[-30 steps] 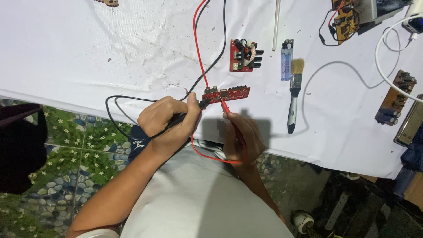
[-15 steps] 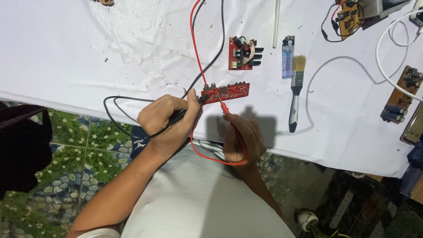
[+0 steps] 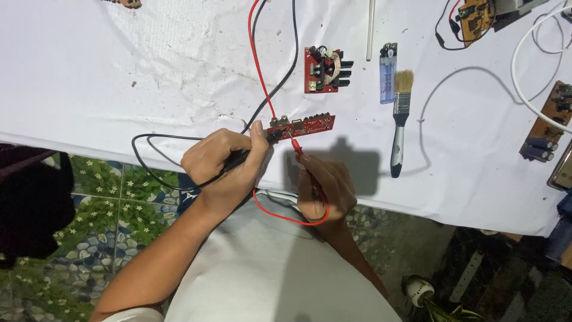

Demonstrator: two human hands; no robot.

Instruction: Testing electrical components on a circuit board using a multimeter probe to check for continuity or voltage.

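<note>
A narrow red circuit board (image 3: 304, 126) lies on the white tablecloth (image 3: 119, 77) near its front edge. My left hand (image 3: 223, 164) grips a black test probe (image 3: 250, 152) whose tip touches the board's left end. My right hand (image 3: 325, 188) grips a red test probe (image 3: 298, 149), its tip just below the board's middle. A black lead (image 3: 286, 65) and a red lead (image 3: 259, 65) run from the probes up across the cloth.
A second red board with black parts (image 3: 325, 70) lies behind the first. To the right are a blue lighter (image 3: 387, 74), a paintbrush (image 3: 399, 125), a white rod (image 3: 370, 27), white cable (image 3: 527, 89) and brown boards (image 3: 545, 125). Tiled floor (image 3: 119, 209) shows below the table edge.
Both hands keep the probes on the narrow red board; the view has shifted slightly, otherwise nothing has visibly moved.
</note>
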